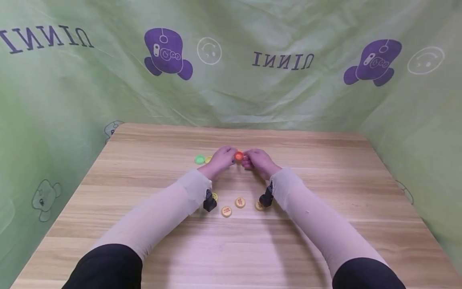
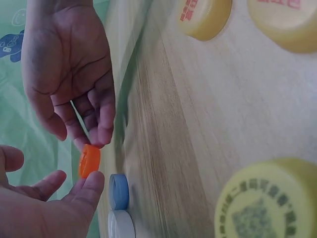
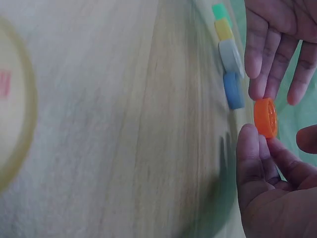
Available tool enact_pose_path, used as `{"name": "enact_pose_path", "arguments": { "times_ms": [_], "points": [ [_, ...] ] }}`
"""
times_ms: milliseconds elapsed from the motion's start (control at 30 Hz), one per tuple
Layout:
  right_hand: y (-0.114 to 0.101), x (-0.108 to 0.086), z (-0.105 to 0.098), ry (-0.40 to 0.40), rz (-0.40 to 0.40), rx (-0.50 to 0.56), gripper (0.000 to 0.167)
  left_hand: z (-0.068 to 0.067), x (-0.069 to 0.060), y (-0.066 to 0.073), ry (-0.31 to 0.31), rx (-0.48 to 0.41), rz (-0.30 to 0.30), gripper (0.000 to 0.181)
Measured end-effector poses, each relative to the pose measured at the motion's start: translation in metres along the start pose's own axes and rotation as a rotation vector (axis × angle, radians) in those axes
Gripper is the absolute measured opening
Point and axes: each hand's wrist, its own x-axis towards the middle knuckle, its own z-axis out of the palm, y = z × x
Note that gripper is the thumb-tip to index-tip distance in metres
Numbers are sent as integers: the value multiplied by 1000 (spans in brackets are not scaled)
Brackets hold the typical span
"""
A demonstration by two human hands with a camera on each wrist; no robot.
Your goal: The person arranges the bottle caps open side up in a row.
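Note:
An orange cap [image 1: 239,155] [image 2: 89,161] [image 3: 265,118] is held between the fingertips of both hands, above the far part of the table. My left hand [image 1: 221,159] [image 2: 49,208] [image 3: 285,44] touches one side with extended fingertips. On the opposite side are the fingertips of my right hand [image 1: 260,161] [image 2: 72,64] [image 3: 277,198], its fingers slightly bent. Both thumbs stand apart from the cap. Beside the left hand lie a green cap [image 1: 200,159] [image 3: 219,11] and a yellow cap [image 1: 208,159] [image 3: 224,29]. The wrist views also show a white cap [image 2: 121,225] [image 3: 231,58] and a blue cap [image 2: 119,191] [image 3: 233,90].
Nearer on the wooden table [image 1: 216,249] lie several cream caps [image 1: 226,211] with red print, one partly behind the right wrist camera [image 1: 266,197]. Another yellow cap [image 1: 215,196] [image 2: 267,203] is beside the left wrist camera [image 1: 209,201]. A green curtain [image 1: 231,96] hangs behind the table.

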Motion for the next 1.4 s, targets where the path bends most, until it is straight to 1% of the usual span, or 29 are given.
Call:
{"name": "enact_pose_path", "arguments": {
  "times_ms": [167,333,533,667,767,867,1000,1167,1233,1400],
  "points": [
    [4,2,-3,-14,12,-16,26,2,0,0,-26,-12,-23,40],
    [7,4,-6,-17,9,-36,25,3,0,2,-58,-4,-42,38],
    [6,4,-6,-23,14,-62,24,4,1,3,-72,10,-44,36],
    [5,4,-5,-20,13,-85,23,4,3,2,-67,20,-55,38],
    [6,5,-5,-11,4,-134,26,2,3,1,-51,14,-62,40],
    [6,5,-4,0,-1,-185,31,-2,1,0,-33,5,-57,42],
    [6,5,-3,6,5,-219,34,-9,-2,-4,-18,9,-52,41],
    [5,4,-4,-4,2,-242,35,-15,-6,-9,-51,28,-63,29],
    [5,4,-4,-5,0,-246,35,-15,-7,-11,-71,32,-67,27],
    [6,5,-3,-6,-2,-253,36,-13,-6,-14,-81,26,-78,25]
  ]
}}
